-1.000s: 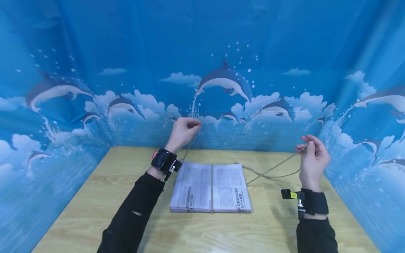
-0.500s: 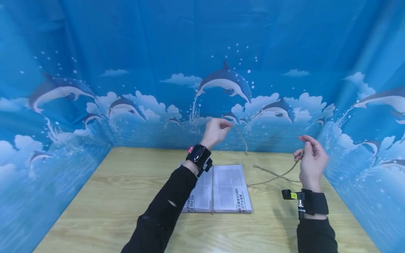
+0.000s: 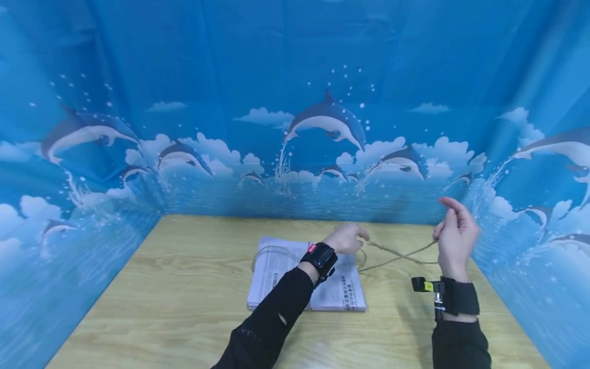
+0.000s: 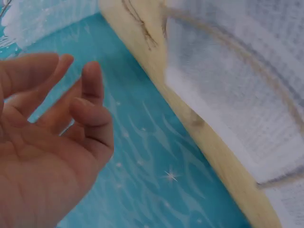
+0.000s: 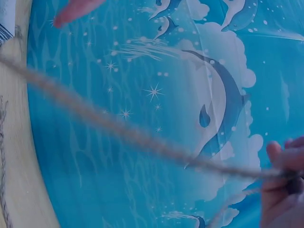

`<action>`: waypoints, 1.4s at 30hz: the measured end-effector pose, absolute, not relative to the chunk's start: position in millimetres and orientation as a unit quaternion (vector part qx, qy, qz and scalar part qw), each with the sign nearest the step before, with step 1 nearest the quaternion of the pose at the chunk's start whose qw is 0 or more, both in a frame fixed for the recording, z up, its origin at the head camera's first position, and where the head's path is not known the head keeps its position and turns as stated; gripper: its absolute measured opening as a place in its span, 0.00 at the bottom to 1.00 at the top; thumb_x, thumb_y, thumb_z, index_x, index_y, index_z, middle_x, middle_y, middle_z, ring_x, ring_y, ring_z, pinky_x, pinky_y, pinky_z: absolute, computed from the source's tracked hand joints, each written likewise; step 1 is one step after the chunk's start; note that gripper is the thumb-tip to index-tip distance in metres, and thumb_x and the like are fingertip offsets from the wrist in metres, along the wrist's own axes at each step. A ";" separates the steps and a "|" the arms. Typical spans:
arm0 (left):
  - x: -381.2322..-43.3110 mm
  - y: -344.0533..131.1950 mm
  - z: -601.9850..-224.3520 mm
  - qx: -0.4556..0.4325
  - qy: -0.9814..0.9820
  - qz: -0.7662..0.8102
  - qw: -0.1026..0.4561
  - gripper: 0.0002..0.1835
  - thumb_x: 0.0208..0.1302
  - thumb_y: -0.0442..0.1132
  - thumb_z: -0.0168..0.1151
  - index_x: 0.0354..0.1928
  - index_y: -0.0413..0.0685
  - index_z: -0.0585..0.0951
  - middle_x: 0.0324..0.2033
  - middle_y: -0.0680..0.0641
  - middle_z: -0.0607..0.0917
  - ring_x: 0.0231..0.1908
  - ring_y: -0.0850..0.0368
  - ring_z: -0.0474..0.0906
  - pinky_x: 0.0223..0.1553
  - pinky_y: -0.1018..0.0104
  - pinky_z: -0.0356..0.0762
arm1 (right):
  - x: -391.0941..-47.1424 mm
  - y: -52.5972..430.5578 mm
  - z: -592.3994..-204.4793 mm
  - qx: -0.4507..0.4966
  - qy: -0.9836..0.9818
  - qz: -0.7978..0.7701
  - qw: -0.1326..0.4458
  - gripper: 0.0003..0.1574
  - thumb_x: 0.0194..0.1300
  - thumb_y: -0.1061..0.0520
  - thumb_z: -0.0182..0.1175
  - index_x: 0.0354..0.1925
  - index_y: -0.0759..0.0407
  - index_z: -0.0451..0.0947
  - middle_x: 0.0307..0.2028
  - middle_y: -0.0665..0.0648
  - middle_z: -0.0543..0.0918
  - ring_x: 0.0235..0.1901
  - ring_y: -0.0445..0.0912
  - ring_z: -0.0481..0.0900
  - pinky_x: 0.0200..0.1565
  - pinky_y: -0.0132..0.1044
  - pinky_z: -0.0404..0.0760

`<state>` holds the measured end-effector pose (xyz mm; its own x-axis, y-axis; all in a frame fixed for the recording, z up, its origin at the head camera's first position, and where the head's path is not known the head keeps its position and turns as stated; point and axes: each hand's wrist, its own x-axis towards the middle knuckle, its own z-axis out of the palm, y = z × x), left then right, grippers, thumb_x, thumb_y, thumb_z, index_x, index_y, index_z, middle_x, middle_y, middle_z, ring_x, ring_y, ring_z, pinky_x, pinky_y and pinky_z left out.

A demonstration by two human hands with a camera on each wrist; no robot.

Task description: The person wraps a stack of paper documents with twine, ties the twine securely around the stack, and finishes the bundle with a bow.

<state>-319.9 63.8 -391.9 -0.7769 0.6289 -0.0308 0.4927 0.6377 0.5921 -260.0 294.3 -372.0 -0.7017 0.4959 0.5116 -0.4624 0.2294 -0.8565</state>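
Observation:
A stack of folded newspapers (image 3: 272,277) lies on the table, and twine (image 3: 396,251) runs from its right side to my right hand (image 3: 457,236). That hand, raised at the right, pinches the twine, which crosses in front of it; the grip shows in the right wrist view, where the twine (image 5: 118,128) is taut. My left hand (image 3: 345,238) is above the stack's far right corner. In the left wrist view its fingers (image 4: 92,85) are loosely bent with nothing between them. A slack length of twine (image 4: 256,61) curves over the newspapers. My left forearm hides part of the stack.
The light wooden table (image 3: 184,287) carries the stack near its middle. A blue curtain (image 3: 221,113) printed with dolphins encloses the table at the back and both sides.
My left hand has swung right and down over the stack, letting go of the twine it held. That twine now lies slack across the newspapers. My right hand has barely moved.

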 end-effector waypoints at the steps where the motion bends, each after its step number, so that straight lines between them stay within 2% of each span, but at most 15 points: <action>1: -320.7 61.3 -394.8 0.312 0.895 0.293 0.126 0.18 0.73 0.32 0.49 0.60 0.46 0.79 0.61 0.47 0.79 0.65 0.54 0.71 0.63 0.64 0.70 | -260.2 293.8 -371.9 -0.010 -0.690 0.625 0.364 0.21 0.78 0.55 0.42 0.59 0.57 0.77 0.28 0.48 0.80 0.11 0.41 0.63 0.17 0.31 0.62; 4: -324.4 51.1 -399.0 0.293 0.890 0.326 0.126 0.18 0.72 0.30 0.47 0.58 0.44 0.80 0.57 0.46 0.82 0.60 0.52 0.76 0.58 0.64 0.74 | -261.6 292.8 -371.9 0.001 -0.738 0.610 0.288 0.23 0.78 0.52 0.41 0.65 0.54 0.69 0.47 0.49 0.82 0.14 0.41 0.64 0.18 0.33 0.63; 8: -330.0 33.9 -400.5 0.282 0.895 0.328 0.107 0.15 0.71 0.33 0.51 0.53 0.45 0.83 0.53 0.45 0.84 0.53 0.51 0.80 0.48 0.66 0.79 | -262.6 290.4 -373.6 0.010 -0.796 0.563 0.224 0.28 0.79 0.48 0.39 0.72 0.50 0.54 0.55 0.52 0.80 0.19 0.43 0.73 0.20 0.34 0.69; 10: -331.8 25.6 -401.1 0.280 0.901 0.315 0.101 0.13 0.70 0.34 0.55 0.51 0.45 0.84 0.51 0.46 0.85 0.51 0.52 0.81 0.45 0.66 0.80 | -262.7 288.8 -374.6 0.001 -0.800 0.560 0.215 0.29 0.78 0.47 0.41 0.72 0.52 0.55 0.54 0.50 0.81 0.22 0.43 0.78 0.19 0.34 0.68; 13: -332.2 16.0 -402.2 0.270 0.907 0.311 0.092 0.10 0.69 0.36 0.59 0.48 0.47 0.85 0.48 0.48 0.86 0.46 0.54 0.82 0.42 0.67 0.79 | -262.8 285.9 -376.0 -0.008 -0.803 0.562 0.200 0.28 0.77 0.47 0.44 0.68 0.58 0.63 0.47 0.41 0.82 0.25 0.42 0.82 0.16 0.35 0.63; 17: -329.5 12.4 -401.0 0.260 0.898 0.350 0.060 0.09 0.69 0.39 0.60 0.47 0.50 0.85 0.38 0.50 0.87 0.35 0.60 0.81 0.32 0.69 0.76 | -263.7 278.5 -377.3 0.014 -0.800 0.572 0.178 0.26 0.76 0.48 0.49 0.62 0.62 0.69 0.40 0.38 0.84 0.26 0.40 0.82 0.15 0.33 0.63; 20: -325.2 16.9 -394.3 0.264 0.884 0.385 0.024 0.12 0.70 0.41 0.60 0.53 0.52 0.82 0.29 0.53 0.85 0.25 0.62 0.78 0.25 0.70 0.71 | -264.3 271.8 -378.3 0.034 -0.801 0.573 0.171 0.25 0.75 0.48 0.50 0.61 0.62 0.71 0.39 0.40 0.85 0.26 0.39 0.83 0.16 0.32 0.65; 23: -319.5 26.1 -384.1 0.280 0.868 0.410 -0.014 0.18 0.70 0.43 0.59 0.61 0.55 0.77 0.25 0.54 0.83 0.19 0.61 0.74 0.22 0.70 0.67 | -265.1 266.7 -378.8 0.052 -0.802 0.574 0.159 0.24 0.75 0.48 0.51 0.60 0.62 0.72 0.40 0.43 0.86 0.26 0.39 0.82 0.17 0.31 0.67; 27: -313.1 39.3 -372.1 0.303 0.860 0.408 -0.047 0.23 0.70 0.44 0.59 0.66 0.58 0.72 0.30 0.52 0.85 0.20 0.63 0.74 0.23 0.71 0.68 | -266.6 261.1 -378.8 0.085 -0.804 0.577 0.116 0.24 0.75 0.49 0.51 0.59 0.63 0.72 0.38 0.44 0.86 0.26 0.40 0.81 0.15 0.32 0.66; 31: -310.2 50.5 -368.1 0.321 0.863 0.389 -0.036 0.24 0.71 0.44 0.59 0.67 0.57 0.72 0.32 0.52 0.86 0.20 0.68 0.74 0.23 0.74 0.68 | -266.7 258.5 -379.8 0.110 -0.814 0.565 0.083 0.24 0.75 0.49 0.51 0.58 0.64 0.72 0.36 0.41 0.85 0.26 0.40 0.80 0.15 0.33 0.65; 36: -309.2 53.9 -368.3 0.337 0.865 0.372 -0.003 0.15 0.72 0.44 0.57 0.58 0.55 0.80 0.23 0.55 0.81 0.14 0.66 0.65 0.17 0.74 0.61 | -266.8 257.4 -381.0 0.127 -0.819 0.555 0.071 0.24 0.75 0.50 0.51 0.58 0.67 0.72 0.35 0.40 0.85 0.25 0.43 0.80 0.17 0.34 0.66; 39: -309.6 52.5 -366.4 0.339 0.862 0.378 -0.013 0.12 0.73 0.44 0.55 0.51 0.53 0.84 0.23 0.56 0.82 0.17 0.70 0.69 0.19 0.75 0.65 | -266.8 257.7 -381.1 0.131 -0.821 0.551 0.071 0.23 0.75 0.49 0.52 0.57 0.65 0.73 0.34 0.41 0.84 0.23 0.41 0.78 0.18 0.33 0.66; 42: -310.5 50.0 -360.1 0.337 0.850 0.402 -0.041 0.11 0.74 0.43 0.54 0.49 0.52 0.84 0.27 0.58 0.84 0.23 0.71 0.76 0.24 0.75 0.72 | -267.2 258.6 -381.0 0.129 -0.819 0.553 0.078 0.21 0.74 0.48 0.54 0.54 0.62 0.76 0.30 0.43 0.84 0.22 0.39 0.75 0.20 0.33 0.68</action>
